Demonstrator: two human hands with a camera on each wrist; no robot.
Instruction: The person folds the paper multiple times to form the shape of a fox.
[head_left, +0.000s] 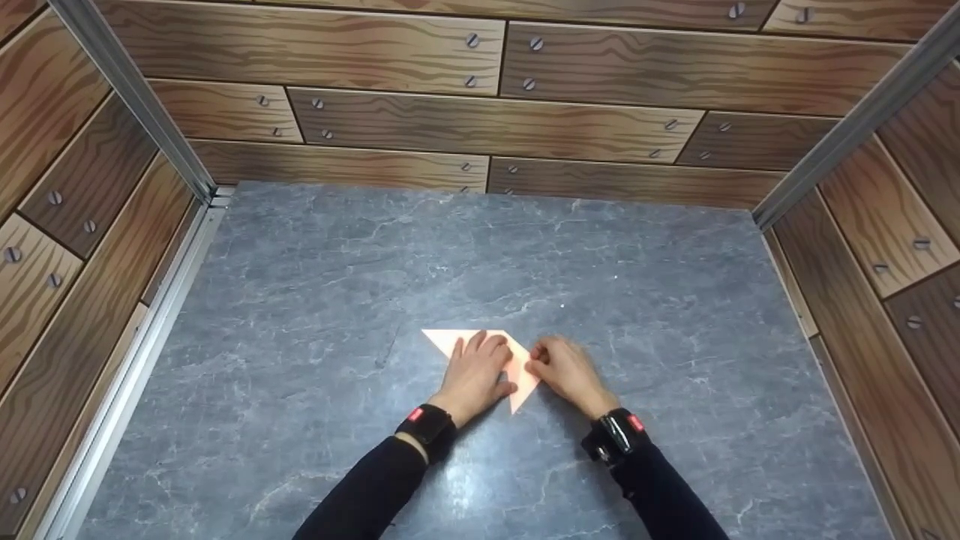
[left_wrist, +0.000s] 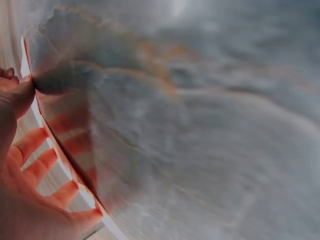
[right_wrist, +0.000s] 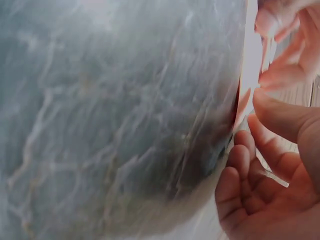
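A folded piece of pale orange paper (head_left: 523, 365) lies on the grey surface in front of me, with pointed corners at its left and lower ends. Spread over the paper's middle, the left hand (head_left: 474, 379) presses it down, hiding part of it. In the left wrist view, the fingertips of that hand (left_wrist: 42, 180) rest on the sheet. At the paper's right edge, the right hand (head_left: 568, 371) pinches the border with thumb and forefinger. The right wrist view shows this thumb (right_wrist: 280, 115) at the paper's edge, the other fingers curled below.
The grey marble-patterned tabletop (head_left: 337, 262) spreads around the paper. Wood-print panels (head_left: 390, 120) wall the back and both sides. Metal rails (head_left: 127, 420) run along the left edge and up the corners.
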